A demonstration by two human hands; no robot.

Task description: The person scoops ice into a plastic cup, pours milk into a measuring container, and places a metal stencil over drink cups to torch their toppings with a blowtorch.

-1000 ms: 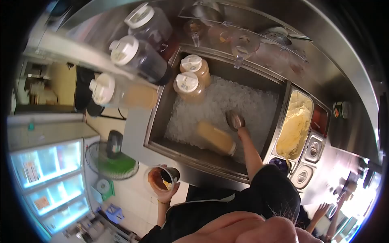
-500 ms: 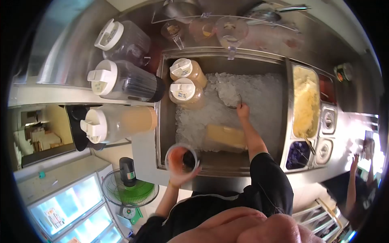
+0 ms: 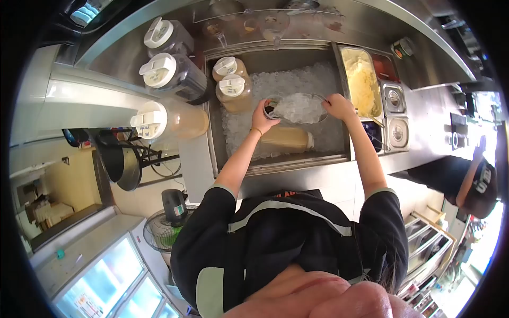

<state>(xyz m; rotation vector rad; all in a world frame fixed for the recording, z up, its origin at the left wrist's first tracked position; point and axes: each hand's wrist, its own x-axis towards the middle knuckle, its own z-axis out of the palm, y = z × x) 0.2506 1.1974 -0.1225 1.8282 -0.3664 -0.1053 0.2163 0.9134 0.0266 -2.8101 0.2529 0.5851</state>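
Over the ice bin (image 3: 244, 168), my left hand (image 3: 261, 120) is wrapped round a cup (image 3: 270, 109) with dark contents. My right hand (image 3: 339, 106) grips a metal scoop heaped with ice (image 3: 302, 108), its tip at the cup's mouth. Loose ice (image 3: 291, 79) fills much of the bin. A bottle of tan liquid (image 3: 286, 139) lies on the ice just below the scoop. Two white-lidded jugs (image 3: 233, 93) stand in the bin's left back corner.
Three pitchers (image 3: 183, 121) line the bin's left side. On the right are a tray of yellow food (image 3: 361, 82) and lidded metal containers (image 3: 397, 132). A fan (image 3: 174, 208) stands at lower left. Another person (image 3: 466, 183) is at the far right.
The cup has moved from the bin's front left to over the ice. The scoop has filled with ice and come up to the cup. The view has shifted.
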